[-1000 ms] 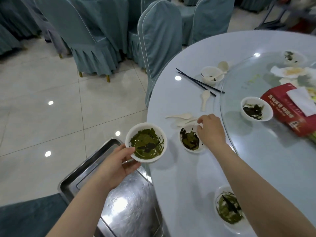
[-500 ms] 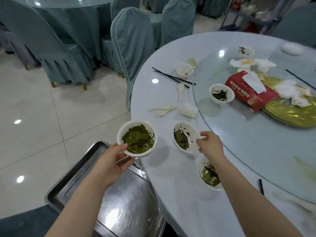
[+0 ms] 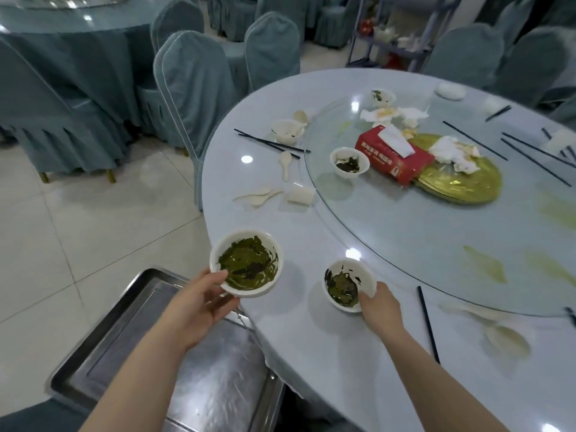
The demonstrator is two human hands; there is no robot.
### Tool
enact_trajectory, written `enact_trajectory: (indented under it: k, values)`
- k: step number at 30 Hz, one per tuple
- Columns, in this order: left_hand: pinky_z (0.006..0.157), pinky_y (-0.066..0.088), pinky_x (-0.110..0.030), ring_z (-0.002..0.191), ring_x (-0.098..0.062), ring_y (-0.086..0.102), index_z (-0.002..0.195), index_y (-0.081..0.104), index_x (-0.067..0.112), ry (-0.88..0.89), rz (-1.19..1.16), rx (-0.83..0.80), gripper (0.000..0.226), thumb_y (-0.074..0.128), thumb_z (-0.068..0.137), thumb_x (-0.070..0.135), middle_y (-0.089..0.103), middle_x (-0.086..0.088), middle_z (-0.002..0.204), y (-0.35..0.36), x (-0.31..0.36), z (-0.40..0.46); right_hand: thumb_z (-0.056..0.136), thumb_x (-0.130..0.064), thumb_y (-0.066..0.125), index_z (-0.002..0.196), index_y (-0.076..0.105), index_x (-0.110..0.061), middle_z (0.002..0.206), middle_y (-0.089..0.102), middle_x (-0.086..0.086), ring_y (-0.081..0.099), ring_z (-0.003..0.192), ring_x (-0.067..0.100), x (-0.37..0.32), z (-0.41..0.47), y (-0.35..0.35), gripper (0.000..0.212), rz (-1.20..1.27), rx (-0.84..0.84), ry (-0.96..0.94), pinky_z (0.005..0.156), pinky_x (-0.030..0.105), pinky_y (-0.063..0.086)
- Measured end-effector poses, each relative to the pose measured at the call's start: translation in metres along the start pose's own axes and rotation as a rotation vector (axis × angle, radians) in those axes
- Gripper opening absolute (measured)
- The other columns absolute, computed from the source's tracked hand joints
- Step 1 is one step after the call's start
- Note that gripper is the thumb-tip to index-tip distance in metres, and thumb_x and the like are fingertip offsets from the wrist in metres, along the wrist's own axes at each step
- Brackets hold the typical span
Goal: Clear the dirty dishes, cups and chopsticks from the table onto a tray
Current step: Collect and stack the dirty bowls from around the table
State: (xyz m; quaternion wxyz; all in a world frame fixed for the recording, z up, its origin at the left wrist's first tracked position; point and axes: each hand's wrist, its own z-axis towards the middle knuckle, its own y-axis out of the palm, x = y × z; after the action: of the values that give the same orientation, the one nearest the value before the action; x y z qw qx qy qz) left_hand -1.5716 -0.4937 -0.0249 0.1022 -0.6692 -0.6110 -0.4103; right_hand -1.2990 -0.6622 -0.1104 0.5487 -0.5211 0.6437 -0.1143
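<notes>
The left hand (image 3: 199,302) holds a round white bowl (image 3: 246,263) at the near-left edge of the counter (image 3: 311,344), its grip clamped on the rim with the thumb over the lip and the fingers curled beneath. The bowl's glossy inside is smeared with green sauce and dark leafy scraps. Below it, off the counter's edge, stands a rectangular metal tray (image 3: 193,378) with a raised rim and a scuffed, shiny bottom.

The right hand (image 3: 378,307) grips a smaller white bowl (image 3: 347,285) resting on the counter near its near edge, fingers curled round the bowl's right rim; it too is coated with green residue and dark flecks.

The counter is round, with a smooth pale blue top and a round glass turntable (image 3: 420,244) set in its middle. A single black chopstick (image 3: 428,324) lies to the right of the right hand. Toward the far-left edge lie a pair of black chopsticks (image 3: 268,143), a white bowl with a spoon in it (image 3: 286,130), and flat cream spoons (image 3: 260,194) beside a small clear cup (image 3: 300,194) on its side. On the turntable stand another soiled bowl (image 3: 349,162), a red tissue box (image 3: 392,155), a round gold plate (image 3: 461,182) and crumpled white napkins (image 3: 453,151).
</notes>
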Motion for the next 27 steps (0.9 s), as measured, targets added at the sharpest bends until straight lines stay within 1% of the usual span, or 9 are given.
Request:
enact_trajectory:
  k: [4, 7, 9, 12, 16, 20, 23, 25, 27]
  values:
    - [0.061, 0.06, -0.03, 0.089, -0.026, 0.065, 0.103, 0.062, 0.012, 0.062, -0.018, 0.036, 0.014, 0.06, 0.089, 0.011, 0.067, -0.014, 0.09, -0.025, 0.005, -0.025, 0.088, -0.012, 0.049, 0.109, 0.055, -0.011, 0.096, 0.063, 0.009, 0.064, 0.081, 0.031, -0.023, -0.021, 0.013, 0.022, 0.028, -0.08, -0.111, 0.061, 0.03, 0.051]
    - [0.056, 0.058, -0.028, 0.074, -0.022, 0.072, 0.101, 0.062, 0.014, 0.132, -0.05, 0.033, 0.012, 0.059, 0.09, 0.011, 0.073, -0.009, 0.076, -0.05, 0.012, -0.053, 0.086, -0.009, 0.05, 0.104, 0.057, -0.016, 0.087, 0.063, 0.002, 0.063, 0.06, 0.021, -0.056, -0.059, 0.016, 0.021, 0.203, -0.11, -0.198, 0.041, 0.019, 0.042]
    - [0.056, 0.058, -0.028, 0.068, -0.018, 0.072, 0.103, 0.062, 0.015, 0.177, -0.065, 0.023, 0.014, 0.058, 0.09, 0.013, 0.074, -0.007, 0.075, -0.07, 0.013, -0.076, 0.085, -0.009, 0.049, 0.094, 0.059, -0.021, 0.083, 0.064, 0.003, 0.058, 0.049, 0.017, -0.082, -0.093, 0.017, 0.018, 0.304, -0.127, -0.257, 0.041, 0.021, 0.041]
    - [0.057, 0.058, -0.028, 0.073, -0.021, 0.069, 0.105, 0.061, 0.016, 0.239, -0.106, 0.001, 0.015, 0.059, 0.09, 0.015, 0.074, -0.008, 0.077, -0.108, 0.009, -0.114, 0.084, -0.009, 0.05, 0.083, 0.059, -0.026, 0.078, 0.065, 0.007, 0.053, 0.045, 0.015, -0.118, -0.158, 0.019, 0.019, 0.43, -0.162, -0.375, 0.041, 0.023, 0.04]
    - [0.058, 0.057, -0.027, 0.067, -0.019, 0.044, 0.1, 0.061, 0.012, 0.296, -0.139, -0.011, 0.014, 0.063, 0.087, 0.016, 0.069, -0.008, 0.068, -0.168, 0.003, -0.178, 0.084, -0.009, 0.053, 0.081, 0.062, -0.016, 0.06, 0.059, 0.003, 0.045, 0.038, 0.011, -0.157, -0.254, 0.031, 0.012, 0.547, -0.219, -0.473, 0.036, 0.02, 0.033]
    - [0.064, 0.058, -0.031, 0.08, -0.025, 0.07, 0.106, 0.066, 0.015, 0.358, -0.12, 0.078, 0.031, 0.073, 0.076, 0.023, 0.074, -0.012, 0.089, -0.231, 0.003, -0.245, 0.084, -0.012, 0.056, 0.083, 0.065, -0.013, 0.053, 0.058, -0.001, 0.046, 0.04, 0.01, -0.192, -0.348, 0.059, 0.009, 0.582, -0.374, -0.538, 0.037, 0.022, 0.034]
    - [0.074, 0.06, -0.038, 0.093, -0.031, 0.071, 0.109, 0.065, 0.017, 0.402, -0.117, 0.131, 0.041, 0.075, 0.071, 0.028, 0.071, -0.016, 0.104, -0.273, 0.005, -0.287, 0.085, -0.016, 0.056, 0.083, 0.065, -0.015, 0.048, 0.057, -0.003, 0.047, 0.037, 0.008, -0.221, -0.408, 0.088, 0.009, 0.475, -0.478, -0.636, 0.036, 0.02, 0.034]
    - [0.068, 0.06, -0.034, 0.088, -0.028, 0.072, 0.109, 0.064, 0.017, 0.443, -0.129, 0.158, 0.044, 0.075, 0.068, 0.031, 0.073, -0.011, 0.099, -0.299, 0.007, -0.306, 0.085, -0.019, 0.057, 0.084, 0.066, -0.015, 0.052, 0.059, -0.001, 0.049, 0.038, 0.007, -0.24, -0.439, 0.112, 0.009, 0.402, -0.531, -0.684, 0.037, 0.019, 0.036]
    - [0.063, 0.058, -0.03, 0.078, -0.022, 0.073, 0.108, 0.064, 0.015, 0.476, -0.155, 0.177, 0.032, 0.072, 0.079, 0.026, 0.075, -0.005, 0.085, -0.323, 0.009, -0.32, 0.085, -0.021, 0.059, 0.084, 0.066, -0.015, 0.058, 0.061, 0.0, 0.052, 0.042, 0.008, -0.255, -0.463, 0.137, 0.009, 0.35, -0.57, -0.714, 0.04, 0.021, 0.041]
